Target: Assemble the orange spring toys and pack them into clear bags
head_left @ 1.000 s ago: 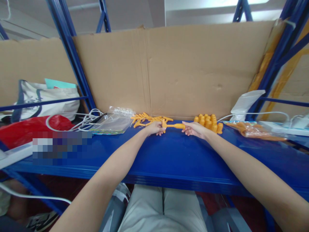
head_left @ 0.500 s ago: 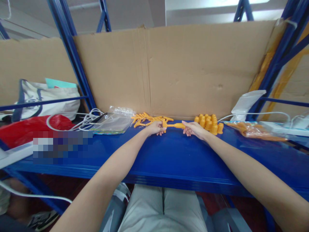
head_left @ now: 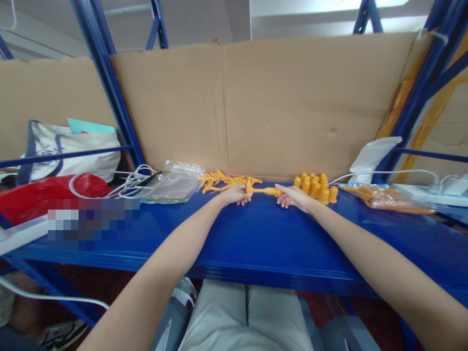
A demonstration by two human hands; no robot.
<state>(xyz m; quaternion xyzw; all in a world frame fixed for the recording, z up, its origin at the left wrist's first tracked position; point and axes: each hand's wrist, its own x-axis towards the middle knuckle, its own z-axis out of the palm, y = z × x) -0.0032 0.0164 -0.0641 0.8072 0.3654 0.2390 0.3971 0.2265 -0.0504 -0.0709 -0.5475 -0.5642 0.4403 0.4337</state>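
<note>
An orange plastic rod-shaped piece (head_left: pixel 263 190) lies across the far middle of the blue shelf (head_left: pixel 256 239). My left hand (head_left: pixel 234 194) is closed on its left end, where orange branch-like parts (head_left: pixel 219 181) spread out. My right hand (head_left: pixel 292 195) pinches the rod's right end. A cluster of small orange pegs (head_left: pixel 317 185) stands just behind my right hand.
A clear plastic bag (head_left: pixel 171 183) and white cables (head_left: pixel 126 183) lie at the left, beside a red bag (head_left: pixel 40 195) and a white tote (head_left: pixel 69 148). A bag of orange parts (head_left: pixel 383 197) and a white pouch (head_left: pixel 373 153) sit at the right. Cardboard (head_left: pixel 292 102) backs the shelf.
</note>
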